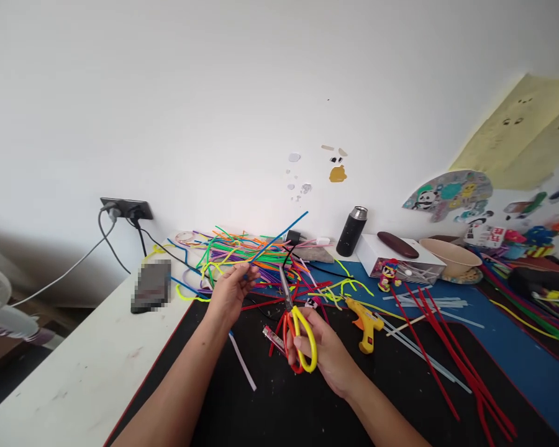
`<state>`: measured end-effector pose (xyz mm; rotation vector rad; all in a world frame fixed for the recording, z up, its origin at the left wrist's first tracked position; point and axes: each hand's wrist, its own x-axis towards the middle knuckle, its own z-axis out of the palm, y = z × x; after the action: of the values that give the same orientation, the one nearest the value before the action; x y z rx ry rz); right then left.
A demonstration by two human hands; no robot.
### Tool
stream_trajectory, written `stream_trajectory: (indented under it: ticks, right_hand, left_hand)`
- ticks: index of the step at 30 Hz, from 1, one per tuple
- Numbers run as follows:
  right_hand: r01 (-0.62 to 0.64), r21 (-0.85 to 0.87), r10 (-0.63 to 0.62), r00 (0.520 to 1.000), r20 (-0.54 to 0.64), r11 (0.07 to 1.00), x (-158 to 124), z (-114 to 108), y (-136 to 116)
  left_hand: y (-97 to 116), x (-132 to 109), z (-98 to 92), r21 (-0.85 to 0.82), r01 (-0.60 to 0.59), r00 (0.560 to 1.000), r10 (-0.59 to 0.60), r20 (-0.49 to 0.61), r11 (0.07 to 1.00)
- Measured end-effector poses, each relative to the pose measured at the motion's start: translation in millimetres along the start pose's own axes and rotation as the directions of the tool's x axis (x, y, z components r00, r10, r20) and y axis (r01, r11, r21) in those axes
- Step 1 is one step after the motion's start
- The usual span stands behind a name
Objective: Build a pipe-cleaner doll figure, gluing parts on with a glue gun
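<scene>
My left hand point(230, 292) pinches the lower end of a blue pipe cleaner point(279, 238) that slants up to the right over a pile of colourful pipe cleaners point(242, 256). My right hand point(323, 347) is closed round the yellow and red handles of a pair of scissors point(294, 323). The scissor blades point up toward the blue pipe cleaner and sit just right of my left hand. Both hands hover over a black mat point(279, 403).
A yellow glue gun point(364, 320) lies right of the scissors beside long red sticks point(442, 354) and clear glue sticks point(419, 351). A black bottle point(351, 231), a white box point(400, 257) and a bowl point(449, 256) stand at the back. A phone point(151, 285) lies left on the white table point(74, 379).
</scene>
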<state>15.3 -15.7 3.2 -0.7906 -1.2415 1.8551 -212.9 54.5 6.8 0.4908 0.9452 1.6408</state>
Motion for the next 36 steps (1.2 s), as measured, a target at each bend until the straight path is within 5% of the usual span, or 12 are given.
stream_trajectory:
  ticks: [9, 25, 31, 36]
  right_hand:
    - [-0.044, 0.069, 0.048, 0.998, -0.051, 0.997, 1.9, -1.1, 1.6]
    - [-0.068, 0.071, 0.064, 0.996, 0.063, 0.995, 7.8, 0.1, -1.9]
    - [-0.067, 0.051, 0.068, 0.998, -0.011, 0.996, 5.3, 1.1, -6.3]
    - [-0.104, 0.067, 0.098, 0.992, 0.083, 0.992, 1.3, 2.5, -7.9]
  left_hand:
    - [-6.1, -5.5, 3.6, 0.036, -0.029, 1.0, 0.028, 0.008, 0.999]
    - [-5.1, -10.7, 11.2, 0.038, -0.041, 0.998, 0.04, 0.041, 0.998]
    - [-3.5, -12.0, 12.2, 0.049, -0.075, 0.996, 0.072, 0.054, 0.996]
    - [-3.8, -12.4, 12.4, 0.041, -0.071, 0.996, 0.068, 0.05, 0.997]
